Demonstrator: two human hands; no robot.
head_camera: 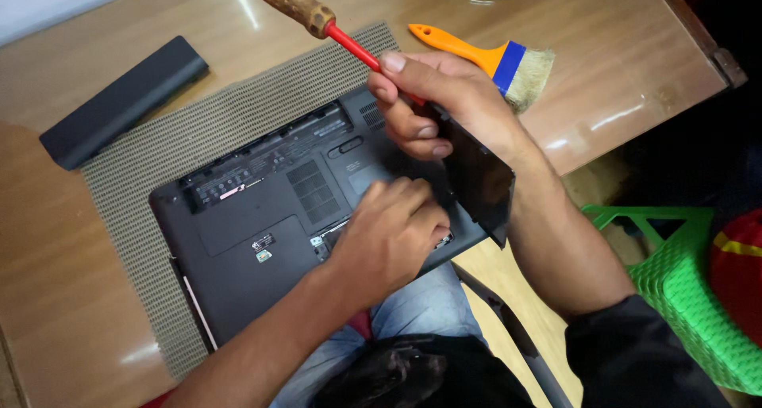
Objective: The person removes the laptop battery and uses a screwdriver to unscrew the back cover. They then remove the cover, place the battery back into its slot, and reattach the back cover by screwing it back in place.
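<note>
Laptop (254, 241): black, lying upside down in the middle of the scene on the mat, its near edge hanging past the table's near edge over my lap; the long battery bay at its far side is open and bare.
Table (71, 281): glossy light-brown wood, running from the far left to the right edge.
Mat (198, 122): woven grey-beige, spread under the laptop, showing on its far and left sides.
Stool (683, 297): green plastic weave, on the floor at the near right, well apart from the table.
Battery (119, 98): long black bar, lying on bare table at the far left, just off the mat's corner.
Cover panel (476, 178): flat black plate off the laptop's underside, tilted up on edge at the laptop's right end, held in my right hand.
Brush (492, 59): orange handle, blue band, pale bristles, lying on the table just beyond my right hand.
Screwdriver (317, 15): worn brownish grip with a red shank, pointing up toward the far left; its lower end is in my right hand.
Right hand (436, 106): fingers curled closed, gripping the screwdriver's shank and the cover panel together, above the laptop's right far part.
Left hand (389, 233): palm down, fingers bent loosely, pressing into the opened compartment at the laptop's near right; whether it grips anything there I cannot tell.
</note>
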